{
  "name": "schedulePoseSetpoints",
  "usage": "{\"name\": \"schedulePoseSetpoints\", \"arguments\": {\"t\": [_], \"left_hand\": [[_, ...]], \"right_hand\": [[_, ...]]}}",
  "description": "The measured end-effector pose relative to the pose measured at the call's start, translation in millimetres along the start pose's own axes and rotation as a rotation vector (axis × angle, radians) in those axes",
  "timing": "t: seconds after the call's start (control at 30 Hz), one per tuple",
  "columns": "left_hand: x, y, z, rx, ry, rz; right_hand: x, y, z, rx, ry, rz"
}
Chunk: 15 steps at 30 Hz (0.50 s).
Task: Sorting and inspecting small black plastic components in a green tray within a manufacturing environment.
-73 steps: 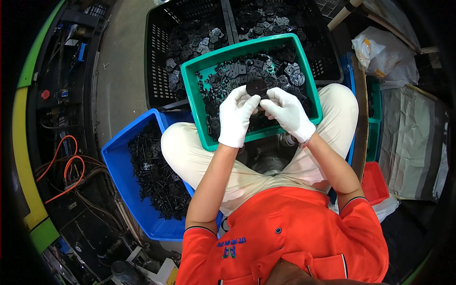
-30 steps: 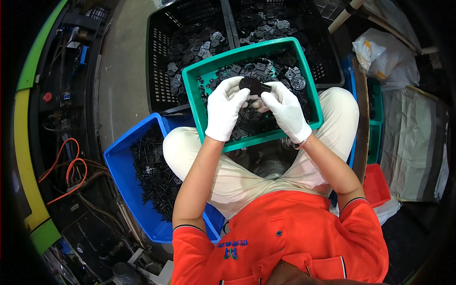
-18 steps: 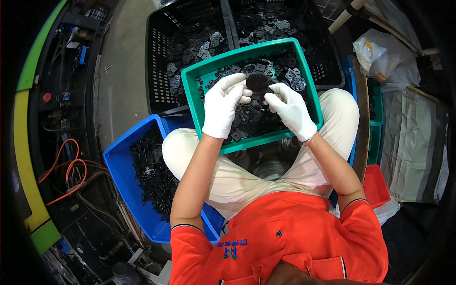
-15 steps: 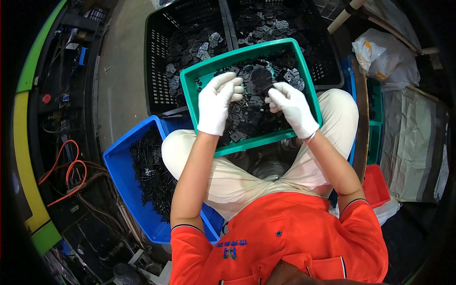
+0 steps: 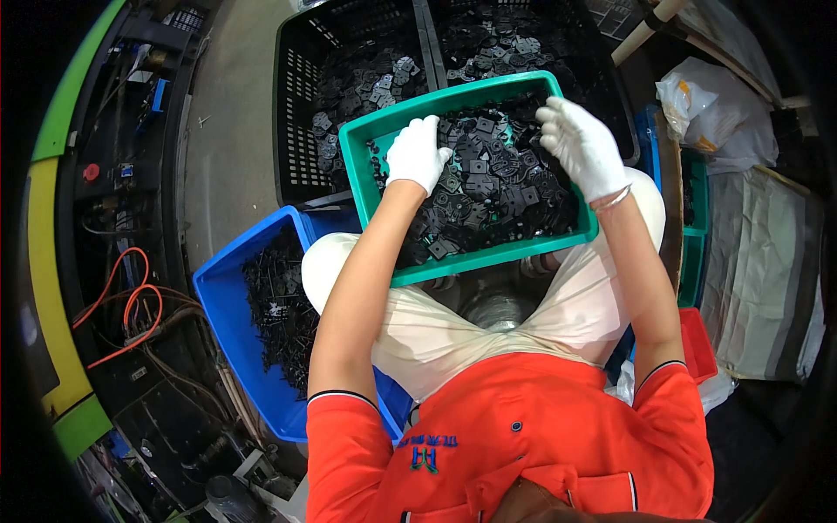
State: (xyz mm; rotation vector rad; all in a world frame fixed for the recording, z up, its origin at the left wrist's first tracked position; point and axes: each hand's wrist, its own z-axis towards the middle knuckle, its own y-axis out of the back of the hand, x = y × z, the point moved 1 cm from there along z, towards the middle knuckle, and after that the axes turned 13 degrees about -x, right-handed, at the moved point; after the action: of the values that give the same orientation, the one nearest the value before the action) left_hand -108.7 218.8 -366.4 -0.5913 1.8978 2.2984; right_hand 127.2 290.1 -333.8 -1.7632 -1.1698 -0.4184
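Across my lap sat the green tray, my left hand over its left side, thumb parted, my right hand loosely spread by its far right corner, seemingly between picks, any next grasp needing a fingertip pinch among the black plates heaped inside.

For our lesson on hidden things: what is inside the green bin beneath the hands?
Many small dark parts lie heaped inside the green bin. The left hand hides whatever is beneath it; the right hand covers some of the bin's right side. Anything deeper in the heap cannot be seen.
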Motion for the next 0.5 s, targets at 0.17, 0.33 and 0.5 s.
{"name": "schedulePoseSetpoints", "arguments": {"t": [0.17,0.33,0.5], "left_hand": [[17,2,-5,0.05,-0.017,-0.197],[-5,30,-19,0.08,-0.11,-0.4],[-33,68,-30,0.066,-0.172,-0.515]], "right_hand": [[-26,-15,-19,0.105,0.063,-0.434],[-40,-32,-24,0.159,0.065,-0.807],[-43,-39,-35,0.229,-0.018,-0.758]]}}
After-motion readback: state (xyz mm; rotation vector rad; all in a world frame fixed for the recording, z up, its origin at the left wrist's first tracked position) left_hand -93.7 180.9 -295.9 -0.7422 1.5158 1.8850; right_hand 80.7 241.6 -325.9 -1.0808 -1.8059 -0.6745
